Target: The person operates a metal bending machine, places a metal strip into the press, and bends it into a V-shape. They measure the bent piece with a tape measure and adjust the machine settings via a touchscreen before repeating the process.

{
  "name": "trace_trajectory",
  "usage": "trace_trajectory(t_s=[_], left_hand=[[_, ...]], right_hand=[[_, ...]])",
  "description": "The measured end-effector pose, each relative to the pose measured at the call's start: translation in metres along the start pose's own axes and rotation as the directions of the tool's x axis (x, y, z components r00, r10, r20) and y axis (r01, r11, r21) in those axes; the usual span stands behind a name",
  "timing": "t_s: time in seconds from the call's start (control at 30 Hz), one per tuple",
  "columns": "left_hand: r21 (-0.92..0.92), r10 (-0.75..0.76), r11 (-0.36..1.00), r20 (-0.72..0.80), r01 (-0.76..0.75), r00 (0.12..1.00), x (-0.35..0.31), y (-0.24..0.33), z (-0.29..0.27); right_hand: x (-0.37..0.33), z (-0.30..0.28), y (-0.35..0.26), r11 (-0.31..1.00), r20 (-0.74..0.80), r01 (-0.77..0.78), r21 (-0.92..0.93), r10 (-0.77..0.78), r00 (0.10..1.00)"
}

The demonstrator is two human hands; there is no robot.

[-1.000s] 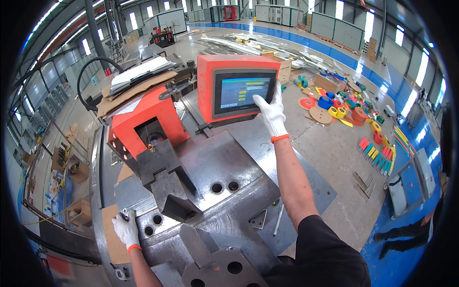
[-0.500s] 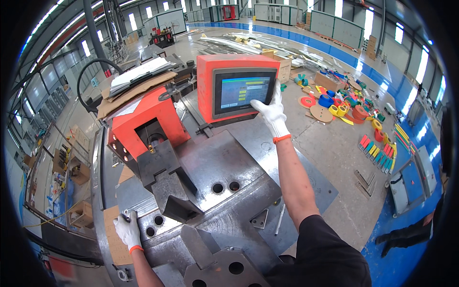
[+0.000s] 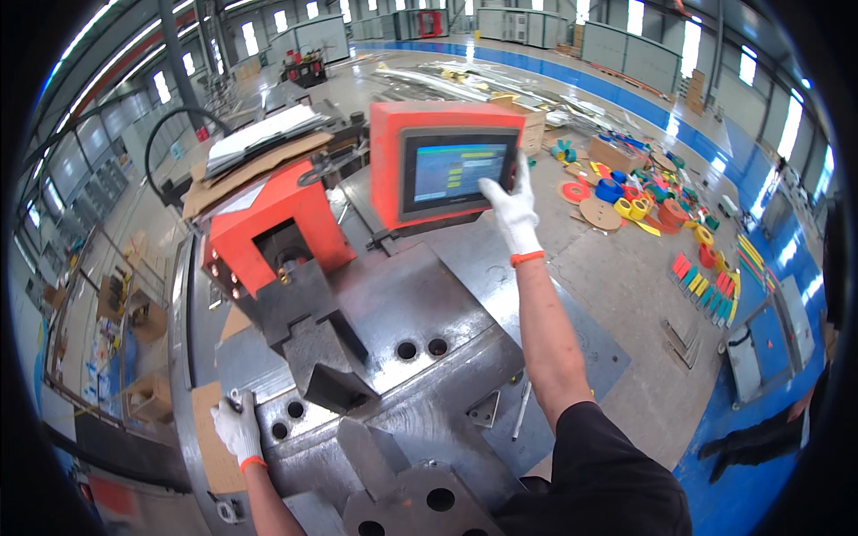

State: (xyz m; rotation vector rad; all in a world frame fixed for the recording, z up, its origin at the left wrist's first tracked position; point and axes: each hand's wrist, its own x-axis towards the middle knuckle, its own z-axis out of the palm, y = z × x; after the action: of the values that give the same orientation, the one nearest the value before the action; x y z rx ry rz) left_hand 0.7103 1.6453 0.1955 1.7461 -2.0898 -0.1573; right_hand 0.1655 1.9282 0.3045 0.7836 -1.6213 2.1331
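Beside the control panel [image 3: 386,179], a red box with a lit touchscreen [image 3: 447,172], is my right hand [image 3: 514,207] in a white glove with an orange cuff. Its thumb reaches over the screen's lower right; the fingers stretch up along the panel's right edge, apart from the thumb. Whether the thumb touches the glass cannot be made out. My left hand [image 3: 238,431], gloved alike, rests at the left edge of the steel machine bed [image 3: 420,299]. Its fingers are curled around something small and greyish that is mostly hidden. Between the hands stands a dark V-notched steel block [image 3: 329,362].
A red machine head [image 3: 268,241] rises behind the block. Papers [image 3: 264,138] lie on cardboard at the back left. Coloured tape rolls [image 3: 626,201] are scattered on the floor at right, near a grey-blue cart [image 3: 769,344]. Another person's legs [image 3: 760,433] show at far right.
My right thumb has shifted up and slightly right across the lower part of the screen. The screen's layout looks slightly different. My left hand has stayed in place.
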Motion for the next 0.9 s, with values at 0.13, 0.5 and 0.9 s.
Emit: trace_trajectory(t_s=[0.13,0.5,0.9], left_hand=[[0.021,0.034,0.999,-0.010,-0.034,0.999,-0.005,0.003,-0.008],[-0.034,0.013,0.999,0.028,-0.012,1.000,-0.013,0.000,-0.015],[0.012,-0.020,1.000,-0.010,0.020,1.000,-0.008,0.005,-0.007]], right_hand=[[-0.009,-0.004,-0.027,0.998,0.057,-0.070,0.002,0.070,0.996],[-0.001,-0.014,-0.013,0.987,0.083,-0.164,-0.006,0.164,0.983],[0.005,-0.004,-0.004,1.000,0.098,0.020,-0.011,-0.019,0.995]])
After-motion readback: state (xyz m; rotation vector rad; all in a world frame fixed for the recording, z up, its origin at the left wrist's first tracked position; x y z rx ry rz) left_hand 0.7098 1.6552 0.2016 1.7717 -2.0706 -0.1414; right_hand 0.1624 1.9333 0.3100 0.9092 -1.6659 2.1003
